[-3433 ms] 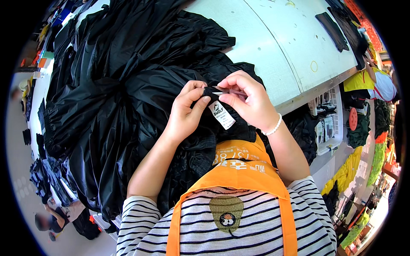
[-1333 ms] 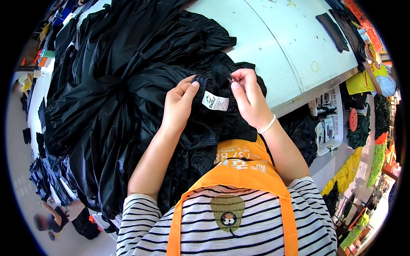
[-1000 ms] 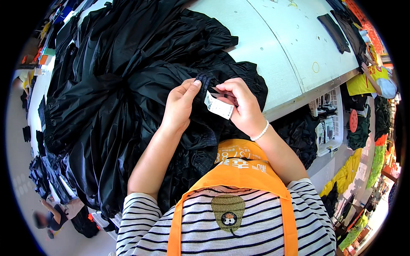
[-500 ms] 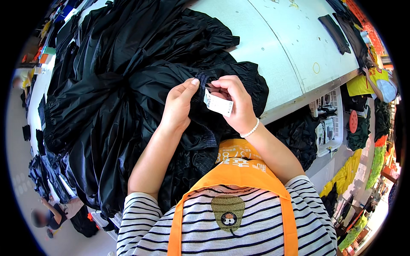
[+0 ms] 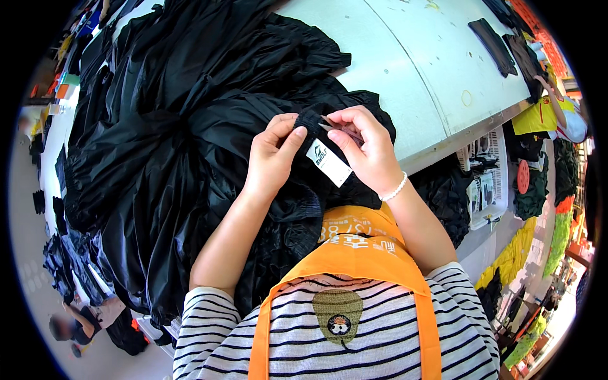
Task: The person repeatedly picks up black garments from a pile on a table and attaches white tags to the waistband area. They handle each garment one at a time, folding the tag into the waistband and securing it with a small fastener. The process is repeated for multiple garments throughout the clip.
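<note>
A gathered black waistband (image 5: 308, 120) is pinched between the thumb and curled fingers of the left hand (image 5: 275, 154), just beyond those fingertips and between the two hands. A small pointed tool (image 5: 327, 125), apparently thread snips, is clamped in the right hand (image 5: 367, 144), with its metal tip directed leftward at the band. Whether cloth is actually touched by the tip cannot be told. Below the pinch, and just left of the right hand, a white label (image 5: 329, 164) is hung at a slant, printed side up. The heap of black garments (image 5: 139, 171) is spread to the left of the left hand and beyond it, while the bare part of the table (image 5: 405, 69) is found beyond the right hand.

For this close work with the tip, the band is best held taut and flat near the label's seam, so that gathers are not caught in the blades. The tip should be laid parallel to the cloth rather than driven into it, and only short, light movements should be made. The left thumb should be set clear of the tip's line, and the label is best left hanging free, well out of the blades.
</note>
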Motion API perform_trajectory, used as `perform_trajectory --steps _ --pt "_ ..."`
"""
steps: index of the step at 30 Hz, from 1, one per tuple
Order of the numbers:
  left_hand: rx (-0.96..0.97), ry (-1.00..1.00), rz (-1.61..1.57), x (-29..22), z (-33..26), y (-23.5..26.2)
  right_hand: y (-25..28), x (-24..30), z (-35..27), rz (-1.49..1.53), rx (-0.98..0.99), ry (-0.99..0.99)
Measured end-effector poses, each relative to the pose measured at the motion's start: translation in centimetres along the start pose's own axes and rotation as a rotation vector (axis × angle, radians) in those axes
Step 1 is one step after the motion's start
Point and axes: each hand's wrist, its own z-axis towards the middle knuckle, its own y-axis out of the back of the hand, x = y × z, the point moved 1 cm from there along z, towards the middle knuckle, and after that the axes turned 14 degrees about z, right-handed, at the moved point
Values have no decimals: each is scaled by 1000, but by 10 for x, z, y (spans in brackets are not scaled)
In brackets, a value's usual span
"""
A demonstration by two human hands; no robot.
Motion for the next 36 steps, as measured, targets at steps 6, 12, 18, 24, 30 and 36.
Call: perform_trajectory --steps 6,12,18,24,30,36 --pt "-17 -132 215 0 -3 -2 0 5 0 -107 44 -9" --pt "1 -123 191 4 -2 -2 1 4 -2 -256 31 105" --pt "-4 -166 301 -5 -4 -4 2 7 -2 -105 31 -35" --pt "2 -146 326 -7 -5 -6 2 6 -2 -151 58 16" --pt "18 -147 299 -4 -5 -7 4 5 -2 -7 -52 -26" --pt "101 -254 435 -10 -7 -8 3 -1 7 -35 46 -158"
